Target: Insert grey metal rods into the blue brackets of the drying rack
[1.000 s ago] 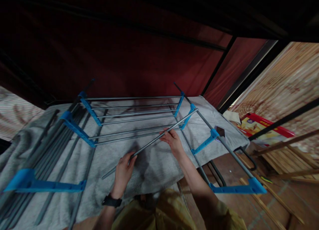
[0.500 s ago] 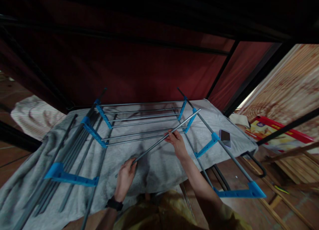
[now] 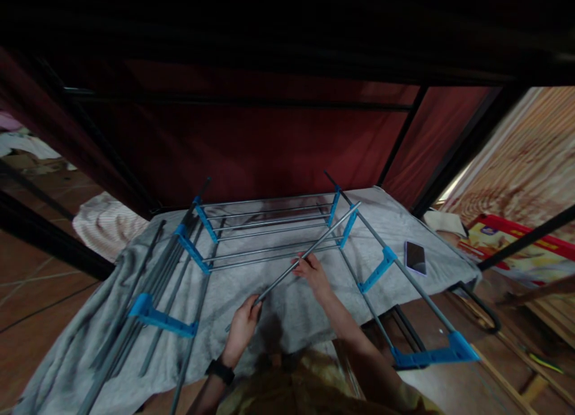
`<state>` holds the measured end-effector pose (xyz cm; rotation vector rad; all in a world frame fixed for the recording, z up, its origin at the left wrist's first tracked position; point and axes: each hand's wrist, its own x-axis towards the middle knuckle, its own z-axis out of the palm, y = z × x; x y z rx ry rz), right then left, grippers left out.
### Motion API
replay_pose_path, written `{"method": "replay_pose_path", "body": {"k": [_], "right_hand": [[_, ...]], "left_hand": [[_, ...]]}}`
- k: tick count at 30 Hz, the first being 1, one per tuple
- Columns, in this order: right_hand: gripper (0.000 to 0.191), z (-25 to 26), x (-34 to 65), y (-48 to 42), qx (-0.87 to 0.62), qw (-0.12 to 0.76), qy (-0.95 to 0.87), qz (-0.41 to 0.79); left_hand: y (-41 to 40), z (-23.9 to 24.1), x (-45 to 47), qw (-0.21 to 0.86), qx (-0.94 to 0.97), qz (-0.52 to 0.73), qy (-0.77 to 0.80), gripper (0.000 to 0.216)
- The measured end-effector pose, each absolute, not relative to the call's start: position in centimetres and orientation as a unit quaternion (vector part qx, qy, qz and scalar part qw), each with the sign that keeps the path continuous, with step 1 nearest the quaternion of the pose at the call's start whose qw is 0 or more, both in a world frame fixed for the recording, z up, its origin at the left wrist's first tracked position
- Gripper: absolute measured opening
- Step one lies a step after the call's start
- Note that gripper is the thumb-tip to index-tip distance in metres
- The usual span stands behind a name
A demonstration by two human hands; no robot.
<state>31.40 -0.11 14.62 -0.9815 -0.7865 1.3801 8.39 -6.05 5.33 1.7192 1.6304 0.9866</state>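
1. A slim gray metal rod (image 3: pixel 278 280) is held at a slant above a gray blanket (image 3: pixel 296 313), its lower end toward the person, its upper end pointing away to the right.
2. The left hand (image 3: pixel 244 325) has its grip closed around the rod, toward the lower end. A dark band (image 3: pixel 220 372) circles that wrist.
3. The right hand (image 3: pixel 314 277) grips the rod near its middle, thumb and fingers pinching it lightly.
4. The rod's upper end overlaps a blue bracket in view; whether they touch is hard to tell.
5. Behind the hands lies a rack frame (image 3: pixel 269 223): two long side poles per side, joined by blue brackets (image 3: pixel 377 271), three visible on the left and four on the right. Several thin crossbars span the far part.
6. On the left, loose gray rods (image 3: pixel 157 283) lie side by side on the blanket, partly beneath the frame.
7. A phone (image 3: pixel 415 258) with a pale purple edge lies face up on the blanket, just right of the frame.
8. Farther out, a dark red curtain (image 3: pixel 269 145) hangs behind everything. A red and yellow box (image 3: pixel 516 247) sits at right, and a striped cloth (image 3: pixel 110 223) lies at left.
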Motion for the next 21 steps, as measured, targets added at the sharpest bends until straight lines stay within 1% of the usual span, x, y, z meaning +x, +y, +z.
{"method": "replay_pose_path", "body": {"k": [3, 8, 15, 17, 21], "right_hand": [[0.042, 13.9, 30.5, -0.5, -0.423, 0.575, -0.355, 0.604], [0.038, 12.6, 29.3, -1.3, -0.413, 0.551, -0.374, 0.621], [0.044, 11.3, 27.5, -2.6, -0.429, 0.528, -0.383, 0.625], [0.040, 10.9, 27.2, -3.0, -0.433, 0.519, -0.397, 0.621], [0.024, 9.8, 26.8, -3.6, -0.446, 0.511, -0.433, 0.593]], "left_hand": [[-6.1, 5.7, 8.8, 0.312, 0.630, 0.371, 0.606, 0.032], [-6.3, 6.5, 9.5, 0.356, 0.616, 0.378, 0.592, 0.032], [-7.1, 6.5, 11.8, 0.455, 0.552, 0.416, 0.561, 0.028], [-7.3, 6.4, 12.7, 0.475, 0.540, 0.431, 0.545, 0.027], [-7.5, 5.9, 14.3, 0.506, 0.515, 0.446, 0.529, 0.028]]}}
